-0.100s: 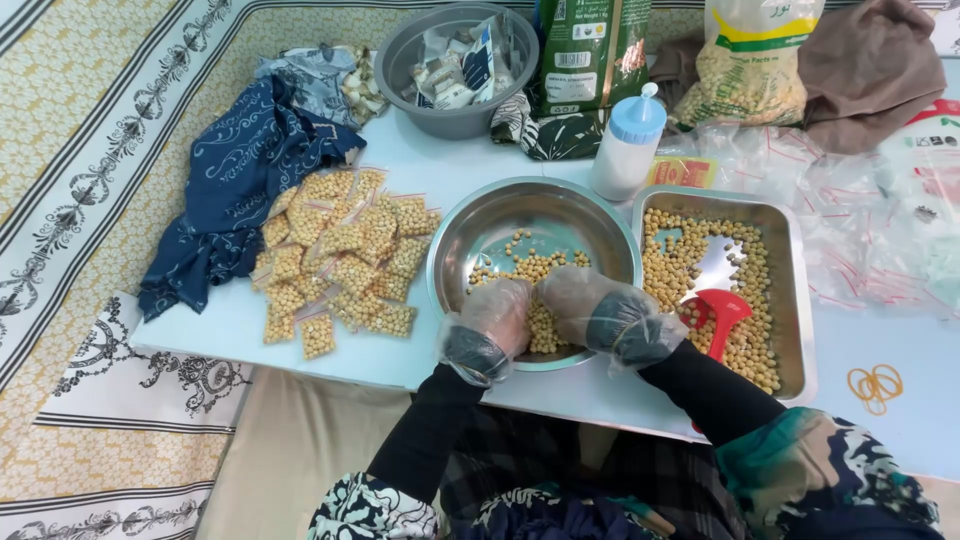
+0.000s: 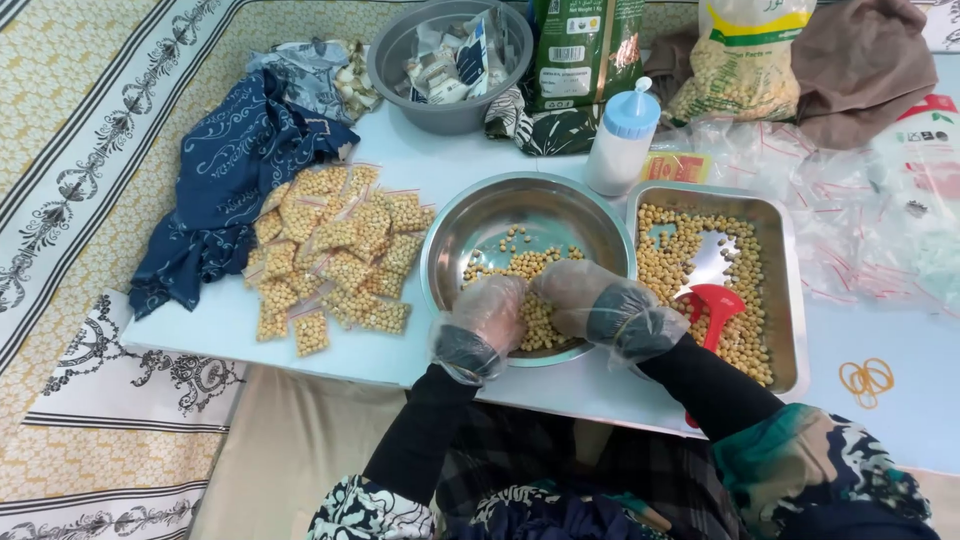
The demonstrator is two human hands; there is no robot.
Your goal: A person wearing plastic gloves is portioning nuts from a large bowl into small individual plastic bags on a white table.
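Pale round chickpeas [image 2: 535,300] in steel bowl [image 2: 500,215]

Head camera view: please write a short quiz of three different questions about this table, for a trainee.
1. True or false: both the left hand and the right hand wear clear plastic gloves and rest in the round steel bowl of yellow beans.
2. Which thing lies in the rectangular steel tray of beans? A) red plastic scoop B) white squeeze bottle with blue cap C) orange rubber bands
3. Fill in: the pile of small filled clear bags lies between the bowl and the dark ____ patterned cloth.

Key: 1 true; 2 A; 3 blue.
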